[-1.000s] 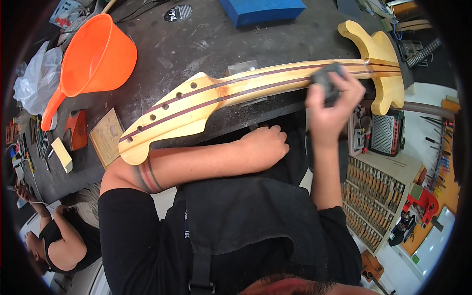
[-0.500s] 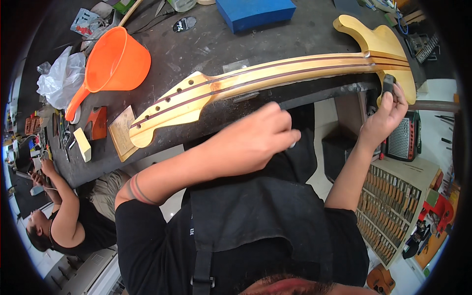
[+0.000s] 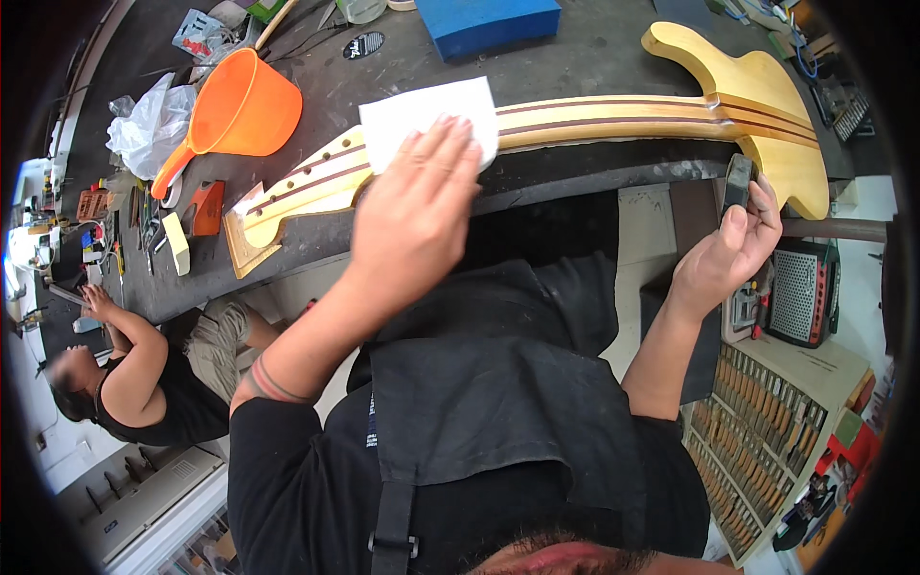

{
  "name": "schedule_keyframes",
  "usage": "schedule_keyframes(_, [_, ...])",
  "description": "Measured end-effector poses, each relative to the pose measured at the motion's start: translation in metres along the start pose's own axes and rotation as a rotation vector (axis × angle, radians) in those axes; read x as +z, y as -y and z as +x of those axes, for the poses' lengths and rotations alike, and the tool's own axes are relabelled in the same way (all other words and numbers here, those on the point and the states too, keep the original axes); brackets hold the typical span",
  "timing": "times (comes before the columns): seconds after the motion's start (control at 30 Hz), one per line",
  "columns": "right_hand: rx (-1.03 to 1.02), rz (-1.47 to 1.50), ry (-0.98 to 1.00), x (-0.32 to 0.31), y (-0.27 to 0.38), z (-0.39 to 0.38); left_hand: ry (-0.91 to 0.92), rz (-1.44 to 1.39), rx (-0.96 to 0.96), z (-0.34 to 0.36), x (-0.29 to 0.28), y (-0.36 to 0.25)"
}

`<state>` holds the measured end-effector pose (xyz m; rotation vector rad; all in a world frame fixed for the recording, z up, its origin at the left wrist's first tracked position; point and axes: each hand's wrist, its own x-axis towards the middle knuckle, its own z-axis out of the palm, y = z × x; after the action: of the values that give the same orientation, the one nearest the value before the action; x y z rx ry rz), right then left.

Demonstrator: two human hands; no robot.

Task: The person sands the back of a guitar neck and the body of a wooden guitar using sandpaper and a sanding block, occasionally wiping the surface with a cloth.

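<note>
A guitar body and neck in pale wood with dark stripes (image 3: 613, 120) lies across the workbench, its drilled headstock (image 3: 316, 182) to the left. My left hand (image 3: 417, 211) holds a white sheet (image 3: 431, 105) over the neck next to the headstock, fingers stretched along its top. Whether the sheet is paper or cloth, I cannot tell; my thumb is hidden. At the bench's near edge, beside the guitar body, my right hand (image 3: 724, 254) grips a dark grey block (image 3: 737, 182) between thumb and fingers.
Left of the neck sit an orange dipper (image 3: 244, 105), a plastic bag (image 3: 158, 125), a pale yellow block (image 3: 176, 243) and a flat wooden board (image 3: 240, 251). A blue block (image 3: 489, 24) stands behind the neck. Another person (image 3: 153, 383) works at far left.
My left hand has swung from the near bench edge up and left over the neck, and the white sheet now shows spread out. My right hand has lowered slightly with the grey block.
</note>
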<state>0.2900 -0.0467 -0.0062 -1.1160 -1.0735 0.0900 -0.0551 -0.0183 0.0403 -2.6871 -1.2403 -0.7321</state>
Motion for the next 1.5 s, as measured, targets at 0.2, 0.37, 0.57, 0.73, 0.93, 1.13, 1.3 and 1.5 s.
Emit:
schedule_keyframes(0.2, [0.049, 0.096, 0.011, 0.002, 0.003, 0.004, 0.027, -0.040, 0.195, 0.092, 0.099, -0.083])
schedule_keyframes(0.37, [0.061, 0.097, -0.023, -0.013, -0.003, 0.013, 0.096, -0.125, 0.174, 0.072, 0.074, -0.064])
schedule_keyframes(0.57, [0.105, 0.085, -0.030, -0.019, -0.015, -0.005, 0.201, 0.079, -0.106, 0.005, 0.006, -0.030])
schedule_keyframes(0.73, [0.145, 0.036, 0.019, -0.011, -0.002, -0.004, 0.032, 0.186, 0.246, 0.086, 0.076, -0.065])
schedule_keyframes(0.93, [0.190, -0.086, 0.015, -0.033, 0.004, 0.040, -0.129, -0.462, 0.539, 0.140, 0.135, -0.127])
schedule_keyframes(1.13, [-0.181, -0.694, 0.243, 0.018, -0.026, 0.042, 0.121, -0.547, 0.711, 0.026, 0.134, -0.085])
schedule_keyframes(1.3, [-0.330, -0.540, 0.547, 0.118, 0.039, -0.040, 0.301, -0.499, 0.672, -0.023, 0.122, -0.026])
schedule_keyframes(1.5, [-0.385, -0.569, 0.588, 0.106, 0.018, -0.011, 0.479, -0.345, 0.701, -0.026, 0.111, -0.006])
